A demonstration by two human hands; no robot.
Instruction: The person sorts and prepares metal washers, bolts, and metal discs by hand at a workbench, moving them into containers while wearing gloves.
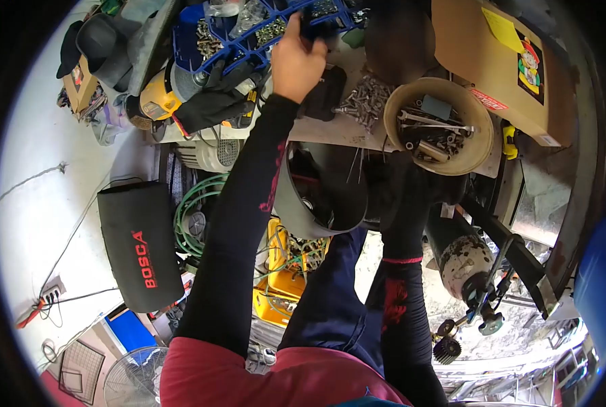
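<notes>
While you lean over a crowded desk (320,130), both black sleeves run up from your red shirt. Nearest, your right grip (401,190) is dark and in shadow below the desk edge, just beside a grey bucket (313,200). It cannot be told whether this grip is closed or touching the bucket. Off to the left, a black bag (140,244) lies beside a coiled green hose (194,210). On the desk beyond, a tan bowl (483,146) holds bolts and tools, with a pile of screws (367,102) beside it. Farthest away, your left grip (296,61) is closed around a dark piece (311,28) at the edge of a blue tray (235,49) of fasteners. Black gloves (211,102) lie near that tray.
</notes>
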